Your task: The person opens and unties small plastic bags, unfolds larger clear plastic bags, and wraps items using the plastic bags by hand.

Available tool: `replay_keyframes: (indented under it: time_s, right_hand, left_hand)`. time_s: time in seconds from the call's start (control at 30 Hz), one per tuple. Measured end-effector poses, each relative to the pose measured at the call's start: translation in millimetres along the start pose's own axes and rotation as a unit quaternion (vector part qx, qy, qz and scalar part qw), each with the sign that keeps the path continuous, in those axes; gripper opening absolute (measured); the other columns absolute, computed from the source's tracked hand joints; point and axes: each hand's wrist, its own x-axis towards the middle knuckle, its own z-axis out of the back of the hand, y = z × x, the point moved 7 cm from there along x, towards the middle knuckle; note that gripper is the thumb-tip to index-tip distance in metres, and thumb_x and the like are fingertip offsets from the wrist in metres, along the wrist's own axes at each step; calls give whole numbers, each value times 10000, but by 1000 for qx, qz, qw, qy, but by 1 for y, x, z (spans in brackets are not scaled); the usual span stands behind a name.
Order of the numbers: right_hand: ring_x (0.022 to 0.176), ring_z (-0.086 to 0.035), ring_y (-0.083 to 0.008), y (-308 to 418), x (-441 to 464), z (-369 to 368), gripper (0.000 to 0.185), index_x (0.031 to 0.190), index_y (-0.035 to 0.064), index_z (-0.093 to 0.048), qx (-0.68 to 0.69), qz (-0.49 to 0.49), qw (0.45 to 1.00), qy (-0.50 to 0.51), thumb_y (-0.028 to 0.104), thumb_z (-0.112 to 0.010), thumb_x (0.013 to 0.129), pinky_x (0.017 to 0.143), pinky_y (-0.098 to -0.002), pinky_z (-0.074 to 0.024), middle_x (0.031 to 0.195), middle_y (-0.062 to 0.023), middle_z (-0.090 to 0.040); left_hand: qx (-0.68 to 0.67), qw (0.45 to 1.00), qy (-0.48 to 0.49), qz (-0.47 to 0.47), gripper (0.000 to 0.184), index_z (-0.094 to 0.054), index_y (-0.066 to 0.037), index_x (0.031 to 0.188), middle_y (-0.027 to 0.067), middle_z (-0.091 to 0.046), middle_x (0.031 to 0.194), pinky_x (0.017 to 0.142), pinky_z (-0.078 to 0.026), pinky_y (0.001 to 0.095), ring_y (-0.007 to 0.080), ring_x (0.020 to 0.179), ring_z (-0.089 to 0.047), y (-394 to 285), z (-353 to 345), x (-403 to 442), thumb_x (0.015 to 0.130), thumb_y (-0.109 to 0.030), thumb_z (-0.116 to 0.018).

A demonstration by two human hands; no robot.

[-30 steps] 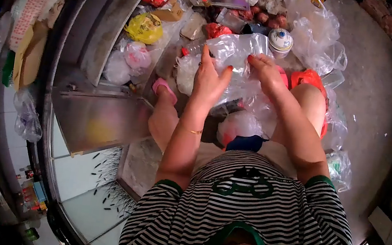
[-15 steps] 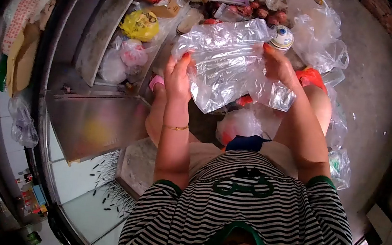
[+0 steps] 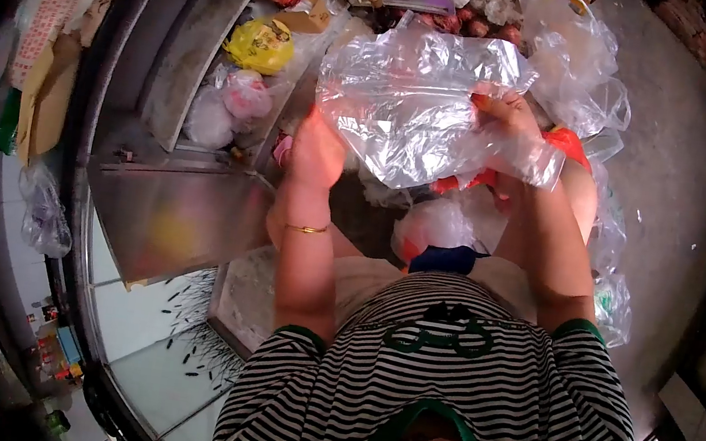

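Well, plastic (image 3: 408, 107) edge at left hand (image 3: 321, 152)

Grey floor (image 3: 675, 209), clear plastic bags (image 3: 565, 66) lying on it, what look like red onions (image 3: 477, 27) farther back

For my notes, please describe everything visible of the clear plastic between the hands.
The clear plastic looks thin, shiny and crinkled; bag or sheet, I cannot tell. It is spread out, its left edge at the left hand, whose grip is hidden; the right hand holds the other side, a flap extending past it.
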Motion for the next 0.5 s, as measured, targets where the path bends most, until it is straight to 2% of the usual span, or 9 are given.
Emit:
replay_keyframes:
  time_s: [0.03, 0.07, 0.17, 0.27, 0.37, 0.47, 0.5]
  right_hand:
    - [549, -513, -85, -1, -2, 0, 84, 849, 48, -606, -12, -7, 1000, -8, 117, -559, 845, 510, -218, -394, 665, -9, -581]
    - [555, -514, -84, -2, -2, 1, 86, 854, 47, -605, -24, -14, 999, -17, 116, -555, 848, 512, -217, -394, 670, -9, -581]
    - [594, -528, -94, -6, 3, 8, 118, 922, 23, -598, -98, 61, 993, -33, 105, -535, 864, 544, -229, -421, 697, -15, -581]
    - [620, -538, -105, 0, -3, -1, 140, 959, 10, -593, -132, 94, 987, -9, 95, -522, 872, 570, -243, -442, 715, -20, -584]
    - [623, -542, -105, 6, -6, -4, 126, 951, 24, -596, -125, 107, 986, 1, 96, -531, 869, 577, -236, -439, 736, -23, -597]
    - [626, -544, -101, 22, -7, 13, 121, 944, 29, -597, 18, 107, 993, -56, 101, -543, 864, 579, -227, -435, 743, -23, -604]
    - [624, -549, -107, 28, -10, 18, 117, 942, 26, -597, 52, 95, 992, -65, 89, -539, 863, 570, -230, -431, 748, -28, -608]
  left_hand:
    - [-4, 999, 11, 42, 621, -282, -22, 1341, 186, -469, 1224, 972, -341, 435, 285, 1147, -447, 12, 0, -4, 852, -352, -473]
    - [24, 999, -1, 37, 610, -284, -22, 1342, 183, -469, 1225, 970, -343, 428, 282, 1140, -450, 17, -4, -7, 854, -341, -467]
    - [90, 994, -52, 34, 576, -283, -27, 1343, 162, -482, 1206, 958, -361, 389, 261, 1108, -467, 26, -17, -13, 860, -291, -451]
    - [47, 989, -114, 85, 466, -371, -46, 1276, 108, -515, 1121, 875, -418, 331, 205, 1000, -522, 30, -11, -12, 842, -177, -481]
    - [248, 964, -73, 65, 342, -480, -31, 1146, 78, -559, 964, 757, -456, 287, 161, 853, -557, 40, 1, -16, 807, -78, -472]
    - [389, 916, -26, 94, 238, -544, -16, 991, 58, -573, 848, 688, -451, 256, 135, 754, -553, 22, 16, -25, 768, -16, -461]
    - [352, 927, -73, 107, 190, -550, -8, 908, 54, -571, 774, 638, -443, 251, 145, 674, -544, 15, 32, -23, 744, 12, -457]
